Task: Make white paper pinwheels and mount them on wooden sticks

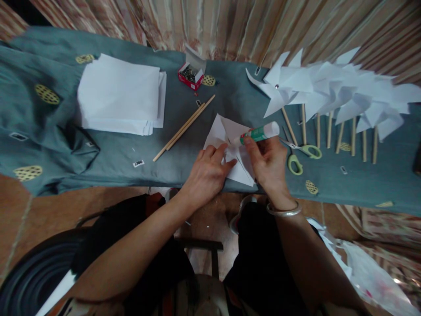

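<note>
Right hand (pixel 268 162) pinches a glue stick (pixel 259 133) between thumb and fingers, the green-and-white tube lying nearly level with its tip aimed left at the middle of a cut white paper square (pixel 230 149). That paper lies at the near edge of the tabletop (pixel 131 153), which is draped in a grey-green cloth with yellow patterned spots, and some of its corners are folded up toward the centre. Left hand (pixel 208 169) lies flat on the paper's near left part, fingers spread and pressing it down, with the fingertips close to the glue tip (whether the tip touches the paper cannot be told). A silver bangle (pixel 284 210) sits on the right wrist. Just right of the right hand lie green-handled scissors (pixel 301 156), blades pointing left toward the paper. Behind them, a row of finished white paper pinwheels (pixel 329 92) on wooden sticks runs along the tabletop's right side, overlapping one another. Two bare wooden sticks (pixel 184 127) lie side by side on a slant, left of the paper. Farther back stands a small red box of pins (pixel 190 75) with its lid open, and to its left a stack of white paper sheets (pixel 121 94). A striped curtain (pixel 230 26) hangs behind the tabletop.
</note>
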A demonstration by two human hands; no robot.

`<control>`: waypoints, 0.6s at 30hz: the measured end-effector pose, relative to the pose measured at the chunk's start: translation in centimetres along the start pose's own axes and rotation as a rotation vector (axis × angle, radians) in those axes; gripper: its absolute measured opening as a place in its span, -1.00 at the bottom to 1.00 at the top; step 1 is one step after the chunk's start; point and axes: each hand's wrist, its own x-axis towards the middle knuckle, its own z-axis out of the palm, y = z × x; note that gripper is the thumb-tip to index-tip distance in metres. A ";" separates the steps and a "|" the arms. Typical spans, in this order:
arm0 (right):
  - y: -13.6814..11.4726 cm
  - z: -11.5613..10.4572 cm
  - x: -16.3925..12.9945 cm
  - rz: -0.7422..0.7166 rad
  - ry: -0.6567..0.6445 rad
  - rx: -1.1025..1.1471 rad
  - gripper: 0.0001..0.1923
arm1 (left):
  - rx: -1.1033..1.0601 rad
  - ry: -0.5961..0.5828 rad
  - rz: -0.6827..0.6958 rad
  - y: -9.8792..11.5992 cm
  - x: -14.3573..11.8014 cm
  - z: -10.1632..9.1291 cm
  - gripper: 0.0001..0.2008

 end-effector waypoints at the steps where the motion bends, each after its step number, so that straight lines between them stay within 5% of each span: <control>1: 0.3 -0.1 0.3 0.021 0.042 0.089 -0.68 | -0.008 0.004 0.000 0.0 0.0 0.0 -0.62; 6: 0.6 -1.3 1.2 0.290 0.109 0.590 -0.74 | -0.179 0.063 -0.013 -0.3 -0.4 -0.5 -0.61; 10: -0.1 -2.1 0.7 0.522 0.023 0.898 -0.76 | -0.636 0.201 -0.189 -0.7 -0.3 -0.8 -0.59; 14: -1.1 -2.1 -0.3 0.625 -0.042 1.062 -0.73 | -1.093 0.278 -0.421 -1.0 0.3 -1.2 -0.55; 18: -2.2 -1.8 -1.0 0.660 -0.133 1.123 -0.68 | -1.251 0.231 -0.459 -0.7 0.7 -1.7 -0.42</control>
